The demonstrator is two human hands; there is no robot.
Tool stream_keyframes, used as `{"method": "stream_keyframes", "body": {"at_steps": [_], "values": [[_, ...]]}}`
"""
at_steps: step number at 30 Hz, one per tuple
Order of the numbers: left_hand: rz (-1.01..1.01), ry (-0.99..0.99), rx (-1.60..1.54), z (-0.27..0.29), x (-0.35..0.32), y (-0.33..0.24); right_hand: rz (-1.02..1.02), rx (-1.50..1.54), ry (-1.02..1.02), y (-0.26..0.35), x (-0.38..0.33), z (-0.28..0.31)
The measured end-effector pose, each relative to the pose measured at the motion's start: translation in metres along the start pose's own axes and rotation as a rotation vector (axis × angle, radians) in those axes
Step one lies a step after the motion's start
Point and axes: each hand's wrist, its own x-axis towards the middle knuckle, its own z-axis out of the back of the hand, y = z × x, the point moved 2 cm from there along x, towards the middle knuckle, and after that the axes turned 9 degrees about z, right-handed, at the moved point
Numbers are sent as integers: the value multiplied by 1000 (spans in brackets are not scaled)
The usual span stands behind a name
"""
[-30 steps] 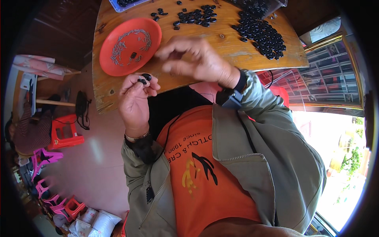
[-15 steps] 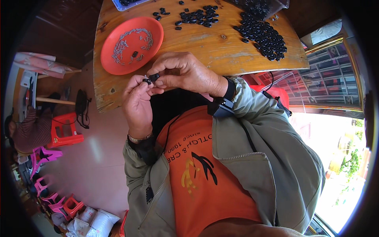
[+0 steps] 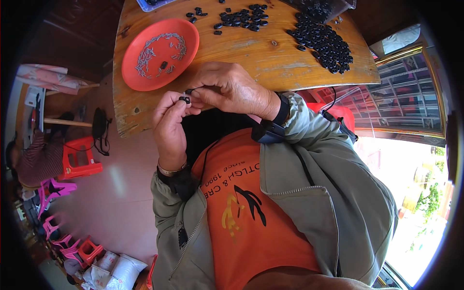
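My left hand (image 3: 171, 126) pinches a small black plastic piece (image 3: 184, 99) with an opening in it. Close against it, my right hand (image 3: 233, 90) grips another small black piece (image 3: 189, 91) between thumb and fingers. A thin light-coloured pin seems to stand between the two pieces, too small to be sure of. Both hands meet just off the table's near edge, below an orange-red plate (image 3: 129, 72). Scattered over that plate are many short grey metal pins (image 3: 145, 59), with one black piece (image 3: 164, 65) among them.
On the wooden table (image 3: 270, 63) lie a loose group of black oval pieces (image 3: 244, 19) and a denser pile (image 3: 325, 44) at right. A clear container (image 3: 338, 7) and a blue-rimmed tray (image 3: 155, 5) stand at the far edge. Red stools (image 3: 79, 158) and another person (image 3: 41, 159) are at left.
The black piece in my right fingers has turned and is now mostly covered by them. The piece in my left hand has shifted slightly right and shows its opening.
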Motion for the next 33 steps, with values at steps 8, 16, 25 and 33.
{"method": "stream_keyframes", "body": {"at_steps": [8, 16, 25, 33], "values": [[8, -108, 249, 0, 1, 1, -757, 1002, -143, -23, -3, -6], [-43, -136, 393, 3, -1, -2, -731, 885, -31, -18, -1, -6], [-14, -135, 440, 4, -3, -2, -582, 673, 35, -9, 4, -1], [-54, -142, 468, 5, -2, 0, -575, 570, 87, -4, 5, 1]]}}
